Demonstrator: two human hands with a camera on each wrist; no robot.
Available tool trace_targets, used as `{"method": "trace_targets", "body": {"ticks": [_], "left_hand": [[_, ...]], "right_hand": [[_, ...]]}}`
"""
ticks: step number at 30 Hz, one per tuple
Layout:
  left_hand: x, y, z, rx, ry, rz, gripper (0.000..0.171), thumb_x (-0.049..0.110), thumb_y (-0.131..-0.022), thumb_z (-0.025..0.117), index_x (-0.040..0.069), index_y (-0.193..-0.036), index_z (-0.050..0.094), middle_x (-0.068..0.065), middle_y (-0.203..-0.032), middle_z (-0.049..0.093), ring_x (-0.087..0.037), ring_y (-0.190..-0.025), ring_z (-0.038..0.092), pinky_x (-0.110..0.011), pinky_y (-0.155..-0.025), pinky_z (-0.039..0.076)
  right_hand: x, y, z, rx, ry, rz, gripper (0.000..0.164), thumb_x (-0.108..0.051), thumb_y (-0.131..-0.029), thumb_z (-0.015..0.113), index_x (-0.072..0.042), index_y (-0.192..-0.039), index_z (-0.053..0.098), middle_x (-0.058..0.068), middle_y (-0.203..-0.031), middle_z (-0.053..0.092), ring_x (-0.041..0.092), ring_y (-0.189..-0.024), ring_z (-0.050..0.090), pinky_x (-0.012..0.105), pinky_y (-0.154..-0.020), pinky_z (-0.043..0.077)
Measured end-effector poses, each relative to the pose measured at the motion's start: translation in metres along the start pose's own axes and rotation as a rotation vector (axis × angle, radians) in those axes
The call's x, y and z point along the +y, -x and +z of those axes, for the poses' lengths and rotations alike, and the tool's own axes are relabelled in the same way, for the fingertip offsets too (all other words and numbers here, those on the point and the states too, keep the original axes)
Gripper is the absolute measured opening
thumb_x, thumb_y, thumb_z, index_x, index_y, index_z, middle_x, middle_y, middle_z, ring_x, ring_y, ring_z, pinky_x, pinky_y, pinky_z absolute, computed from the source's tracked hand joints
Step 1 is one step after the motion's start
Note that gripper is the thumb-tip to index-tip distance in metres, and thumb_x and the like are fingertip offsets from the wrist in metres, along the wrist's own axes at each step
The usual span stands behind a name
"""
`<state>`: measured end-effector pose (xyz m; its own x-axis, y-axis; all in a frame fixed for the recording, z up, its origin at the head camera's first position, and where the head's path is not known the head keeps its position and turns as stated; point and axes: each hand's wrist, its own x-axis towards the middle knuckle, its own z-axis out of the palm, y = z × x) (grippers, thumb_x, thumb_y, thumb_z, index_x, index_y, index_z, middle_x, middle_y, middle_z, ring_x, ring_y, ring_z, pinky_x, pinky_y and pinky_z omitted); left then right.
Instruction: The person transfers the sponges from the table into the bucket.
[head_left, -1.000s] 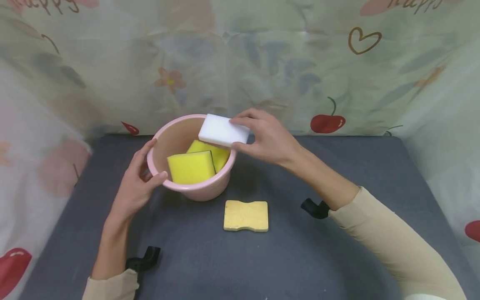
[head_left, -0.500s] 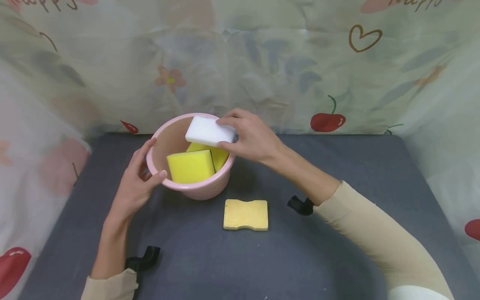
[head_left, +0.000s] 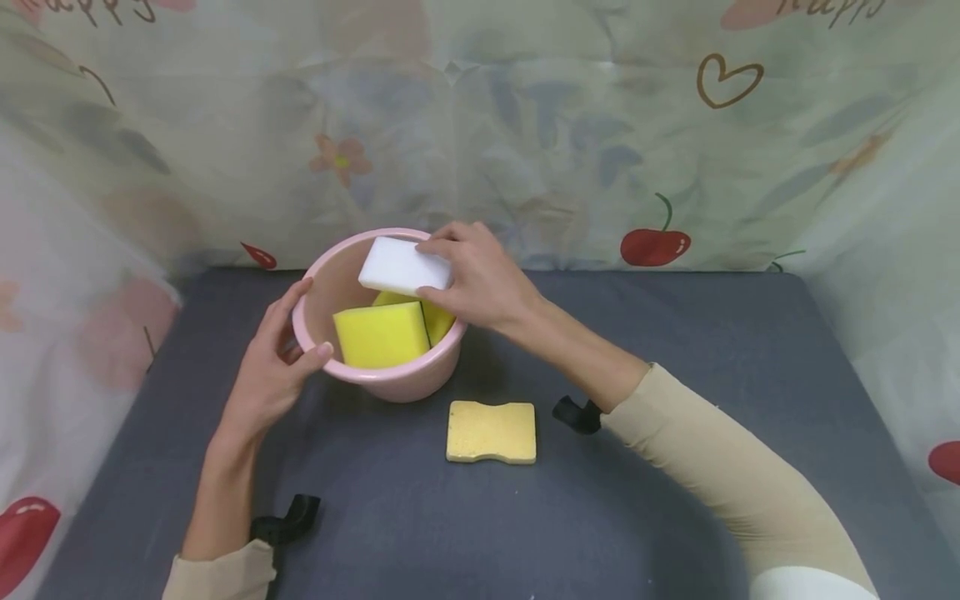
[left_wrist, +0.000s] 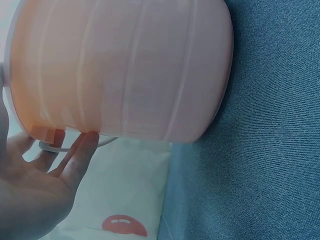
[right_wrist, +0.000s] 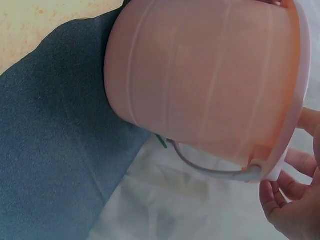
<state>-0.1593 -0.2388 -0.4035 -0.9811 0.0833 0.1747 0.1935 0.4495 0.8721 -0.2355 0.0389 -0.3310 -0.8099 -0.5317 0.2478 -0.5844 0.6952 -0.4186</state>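
A pink bucket stands on the dark table, with two yellow sponges inside; the rear one is partly covered by the front one. My left hand holds the bucket's left side, thumb at the rim and fingers along the outer wall, as the left wrist view shows too. Between thumb and fingers my right hand pinches a white sponge block, tilted over the bucket's opening. In the right wrist view the right hand's fingers are beside the rim, and the white block is hidden there.
A pale yellow sponge with notched long sides lies on the table in front of the bucket. The bucket's grey handle hangs behind it. A printed curtain rises along the table's back edge.
My right hand has moved left with the white sponge block, from the bucket's right rim to farther over its opening. The left hand and the bucket have stayed put.
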Motion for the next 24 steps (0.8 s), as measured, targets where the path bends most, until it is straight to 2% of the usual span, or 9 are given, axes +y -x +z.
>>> {"method": "trace_targets", "body": {"ticks": [7,20,24], "left_hand": [[0.0007,0.0002,0.0003,-0.002,0.001,-0.001,0.086,0.005,-0.088,0.074,0.030,-0.157,0.030,-0.010,-0.154,0.031,-0.038,-0.134,0.041,-0.048,-0.103,0.039],[-0.0006,-0.0003,-0.0013,-0.005,0.023,-0.002,0.086,0.005,-0.088,0.074,0.031,-0.157,0.030,-0.008,-0.153,0.033,-0.035,-0.134,0.040,-0.039,-0.104,0.040],[-0.0005,-0.0014,-0.0011,-0.007,0.020,-0.004,0.086,0.005,-0.088,0.074,0.031,-0.157,0.030,-0.008,-0.152,0.033,-0.034,-0.134,0.040,-0.046,-0.105,0.038]], "right_hand": [[-0.0042,-0.0025,0.0045,-0.004,-0.003,-0.007,0.049,-0.030,-0.086,0.076,-0.008,-0.129,0.067,0.009,-0.127,0.061,0.025,-0.114,0.051,0.034,-0.091,0.043],[-0.0042,-0.0046,0.0087,0.008,-0.011,-0.016,0.048,-0.035,-0.086,0.076,-0.011,-0.127,0.069,0.008,-0.130,0.061,0.025,-0.118,0.051,0.035,-0.096,0.042],[-0.0024,-0.0025,0.0077,0.019,-0.025,-0.024,0.047,-0.036,-0.086,0.075,-0.012,-0.126,0.069,0.008,-0.132,0.060,0.025,-0.121,0.049,0.037,-0.097,0.042]]}}
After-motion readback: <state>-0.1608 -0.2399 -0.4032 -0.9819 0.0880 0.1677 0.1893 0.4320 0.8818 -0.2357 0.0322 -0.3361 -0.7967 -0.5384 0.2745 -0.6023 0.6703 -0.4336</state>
